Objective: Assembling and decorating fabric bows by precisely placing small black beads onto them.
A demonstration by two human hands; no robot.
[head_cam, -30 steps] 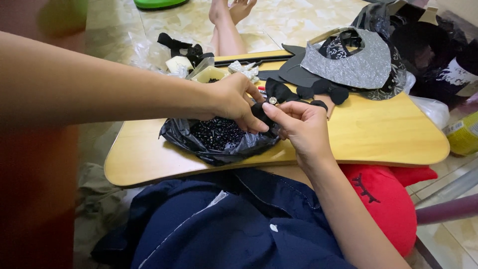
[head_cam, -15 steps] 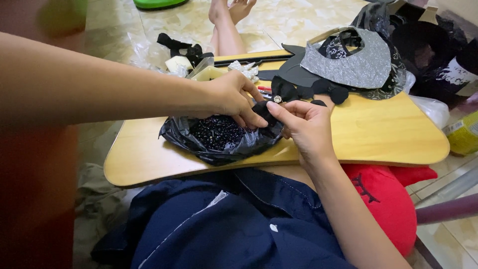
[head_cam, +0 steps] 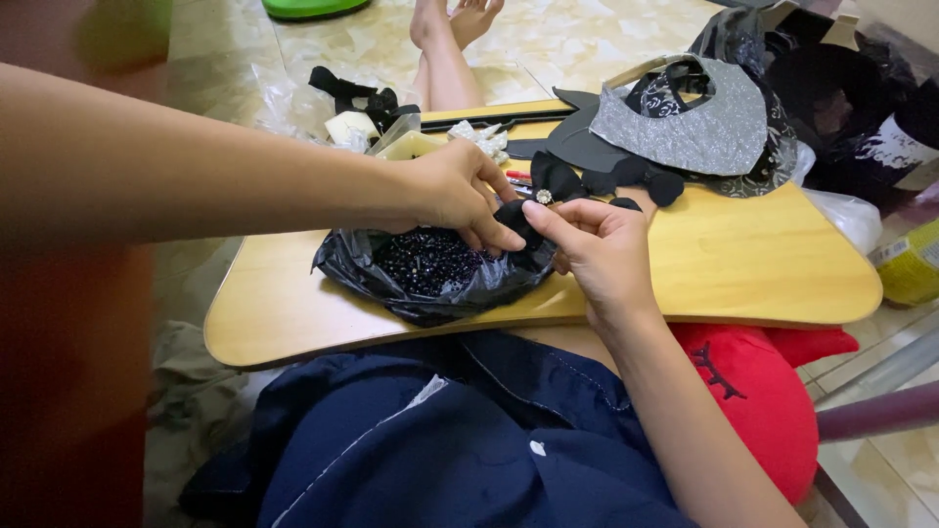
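On the wooden tabletop (head_cam: 743, 264), left hand (head_cam: 452, 191) and right hand (head_cam: 599, 249) fingers pinched a black fabric bow (head_cam: 528, 210); bead-filled black bag (head_cam: 430, 269) at bow's 8 o'clock.

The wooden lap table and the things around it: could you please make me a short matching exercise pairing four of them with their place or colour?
Things:
1. black plastic bag
2. grey glittery cut-out
3. red cushion
4. black bow

Descriptions:
A. beneath the wooden lap table's right edge
B. pinched between left hand and right hand
C. open, holding dark beads
D. at the table's far right, on black pieces

Pairs: 1-C, 2-D, 3-A, 4-B
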